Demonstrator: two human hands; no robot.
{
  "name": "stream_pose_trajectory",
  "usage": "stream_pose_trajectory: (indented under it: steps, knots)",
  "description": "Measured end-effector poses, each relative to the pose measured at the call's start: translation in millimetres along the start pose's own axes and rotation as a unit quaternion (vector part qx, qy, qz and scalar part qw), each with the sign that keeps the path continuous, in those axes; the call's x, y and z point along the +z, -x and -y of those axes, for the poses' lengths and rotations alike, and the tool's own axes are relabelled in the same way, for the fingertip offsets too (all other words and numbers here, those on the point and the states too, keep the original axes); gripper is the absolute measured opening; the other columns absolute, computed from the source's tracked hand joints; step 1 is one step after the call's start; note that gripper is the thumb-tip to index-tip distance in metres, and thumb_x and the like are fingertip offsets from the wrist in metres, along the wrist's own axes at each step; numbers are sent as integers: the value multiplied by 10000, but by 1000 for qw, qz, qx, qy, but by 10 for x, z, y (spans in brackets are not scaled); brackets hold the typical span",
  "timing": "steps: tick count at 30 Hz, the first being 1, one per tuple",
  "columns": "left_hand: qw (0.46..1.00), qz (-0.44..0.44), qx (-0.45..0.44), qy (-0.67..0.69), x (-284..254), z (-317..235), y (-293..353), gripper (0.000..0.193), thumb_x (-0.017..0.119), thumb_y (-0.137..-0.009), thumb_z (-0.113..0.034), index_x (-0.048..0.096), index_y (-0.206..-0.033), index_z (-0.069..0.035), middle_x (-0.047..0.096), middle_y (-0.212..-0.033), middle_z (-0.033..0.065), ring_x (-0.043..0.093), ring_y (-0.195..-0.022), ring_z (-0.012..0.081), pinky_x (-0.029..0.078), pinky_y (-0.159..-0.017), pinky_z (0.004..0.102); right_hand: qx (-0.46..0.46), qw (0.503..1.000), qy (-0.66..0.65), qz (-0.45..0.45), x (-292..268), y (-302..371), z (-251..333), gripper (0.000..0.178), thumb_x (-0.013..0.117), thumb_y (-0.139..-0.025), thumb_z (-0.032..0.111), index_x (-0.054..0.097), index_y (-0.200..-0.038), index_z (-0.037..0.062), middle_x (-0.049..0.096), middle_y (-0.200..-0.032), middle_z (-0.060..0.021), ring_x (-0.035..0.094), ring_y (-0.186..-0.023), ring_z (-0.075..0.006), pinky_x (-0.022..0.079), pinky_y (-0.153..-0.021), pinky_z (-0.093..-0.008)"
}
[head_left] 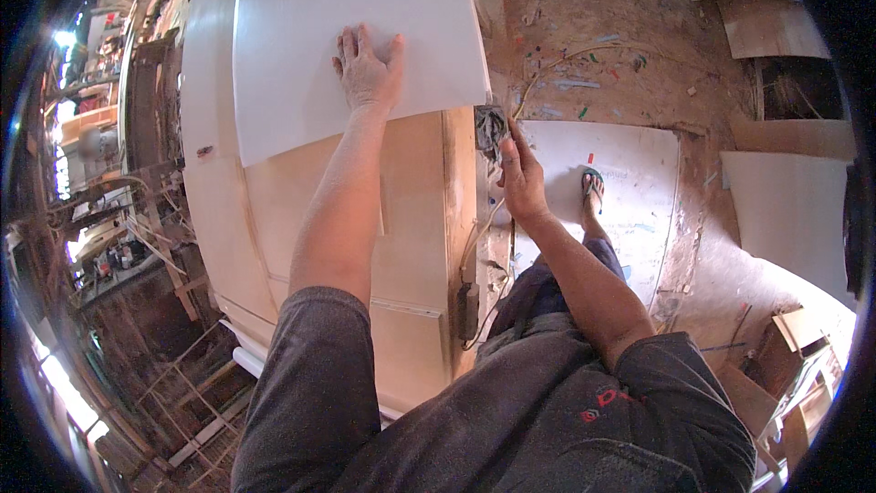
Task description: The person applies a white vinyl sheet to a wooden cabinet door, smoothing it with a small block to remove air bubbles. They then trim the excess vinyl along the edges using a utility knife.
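Note:
A large white sheet (301, 64) lies over the far part of a pale wooden panel (411, 183). My left hand (370, 73) is pressed flat on the sheet with its fingers spread. At the near right corner of the sheet is a dark, boxy, dusty tool (490, 125), its exact kind unclear. My right hand (522, 178) is closed against the tool's right side, thumb toward me; part of the grip is hidden.
A cord leads down to a dark oblong box (468, 310) beside the panel's right edge. A white board (630, 160) lies on the littered floor (584, 55), under my sandalled foot (593, 187). More sheets (785, 219) are at right; cluttered timber racks (137, 246) stand at left.

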State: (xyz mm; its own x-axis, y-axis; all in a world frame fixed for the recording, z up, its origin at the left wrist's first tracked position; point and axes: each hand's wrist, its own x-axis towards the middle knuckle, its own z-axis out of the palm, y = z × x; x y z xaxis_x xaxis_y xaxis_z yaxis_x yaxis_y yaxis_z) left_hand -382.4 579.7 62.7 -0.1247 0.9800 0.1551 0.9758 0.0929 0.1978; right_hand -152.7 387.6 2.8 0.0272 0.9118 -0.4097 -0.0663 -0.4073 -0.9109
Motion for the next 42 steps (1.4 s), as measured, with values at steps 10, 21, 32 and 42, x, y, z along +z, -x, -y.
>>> stream_pose_trajectory:
  steps: [10,21,32,42]
  knots:
    - [1000,0,0,-12,3,1,10,886,456,-1000,-672,337,-1608,-40,273,-1682,203,177,-1589,328,137,-1292,517,-48,998,31,41,-46,6,135,734,460,-1079,536,381,-1578,5,468,-1563,-268,426,-1482,-370,345,-1204,-422]
    - [1000,-18,8,-1,8,-8,-2,894,472,-988,-673,363,-1592,-23,294,-1665,231,212,-1576,350,144,-1285,526,-80,995,44,32,-62,59,182,693,507,-1077,465,393,-1570,-9,487,-1553,-258,437,-1476,-368,345,-1202,-415]
    - [999,-31,15,6,9,-31,7,868,502,-986,-639,396,-1571,-7,318,-1652,239,223,-1573,357,159,-1279,535,-86,996,26,15,8,20,252,698,513,-1083,456,397,-1556,-45,485,-1547,-278,439,-1475,-348,338,-1206,-407]
    - [997,-64,36,11,42,-8,18,833,556,-979,-627,461,-1530,-8,373,-1616,270,298,-1536,400,199,-1249,579,-63,998,20,-20,104,-71,349,681,525,-1080,458,433,-1541,-35,543,-1499,-270,488,-1440,-320,371,-1178,-387]
